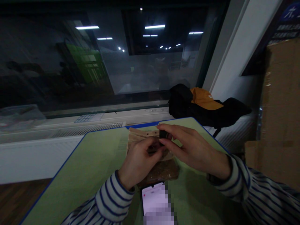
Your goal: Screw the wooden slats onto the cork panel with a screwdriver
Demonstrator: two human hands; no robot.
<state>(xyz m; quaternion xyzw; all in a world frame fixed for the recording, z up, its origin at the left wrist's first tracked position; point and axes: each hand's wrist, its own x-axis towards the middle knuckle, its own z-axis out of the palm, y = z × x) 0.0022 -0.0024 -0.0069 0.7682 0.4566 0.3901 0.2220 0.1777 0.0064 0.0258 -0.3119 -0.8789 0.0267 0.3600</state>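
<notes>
A tan paper pouch [140, 135] with a clear lower part full of brown material [161, 173] lies flat on the green table [93, 168]. My left hand [138, 161] rests on the pouch with its fingers curled and pinched near the pouch's middle. My right hand [189, 147] reaches in from the right and pinches a small black object [163, 134] between thumb and fingers, just above the pouch's top edge. What my left fingers grip is hidden.
A lit phone [156, 200] lies on the table near me. A black bag with an orange cap [203, 104] sits on the white sill to the right. Cardboard boxes [281, 103] stand at the far right. A dark window fills the back.
</notes>
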